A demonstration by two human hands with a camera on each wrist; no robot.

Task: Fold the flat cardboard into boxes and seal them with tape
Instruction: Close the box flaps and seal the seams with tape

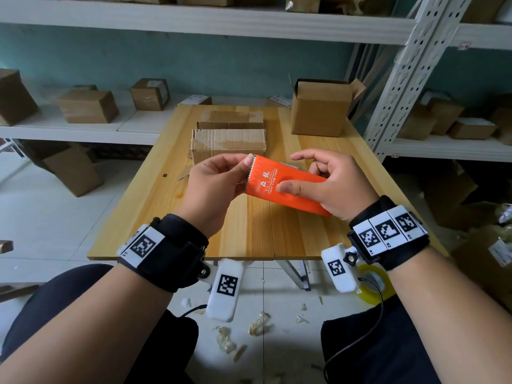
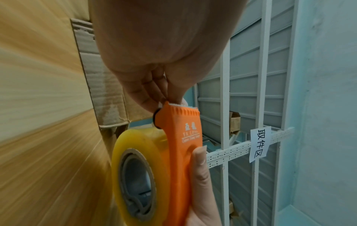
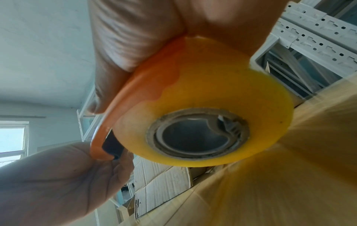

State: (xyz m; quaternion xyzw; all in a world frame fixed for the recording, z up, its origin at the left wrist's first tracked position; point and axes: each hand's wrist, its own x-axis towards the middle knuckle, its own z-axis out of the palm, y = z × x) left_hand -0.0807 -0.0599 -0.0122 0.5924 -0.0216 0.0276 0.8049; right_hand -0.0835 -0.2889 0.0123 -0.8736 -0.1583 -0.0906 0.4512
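An orange tape dispenser with a yellowish tape roll hangs above the wooden table. My right hand grips its body, thumb pressed on the orange top. My left hand pinches the toothed blade end; whether a loose tape end is in that pinch is unclear. From below, the roll fills the right wrist view. A closed flat-lying cardboard box sits just beyond the hands, with another behind it.
An upright open box stands at the table's far right corner. White metal shelves with several boxes surround the table. A second tape roll and tape scraps lie on the floor near my knees.
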